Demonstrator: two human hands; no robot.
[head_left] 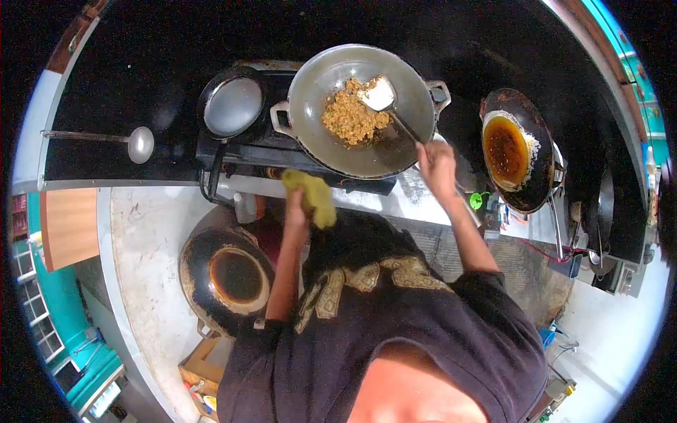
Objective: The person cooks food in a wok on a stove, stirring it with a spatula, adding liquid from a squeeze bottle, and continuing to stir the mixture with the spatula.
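Note:
A large two-handled wok (409, 151) sits on the stove, with crumbly golden-brown food (345, 116) heaped in its middle. My right hand (438, 169) grips the long handle of a metal spatula (379, 94), whose blade rests on the upper right of the food. Bunched in my left hand (296, 215) is a yellow-green cloth (314, 196), held in front of the stove's edge, below the wok's left handle (281, 118) and apart from it.
A small frying pan (233, 106) stands left of the wok. On the right is a dark wok (522, 134) holding brown liquid. A ladle (141, 144) lies far left. Another large wok (236, 278) sits low by my left arm. A green object (476, 201) lies right of my right hand.

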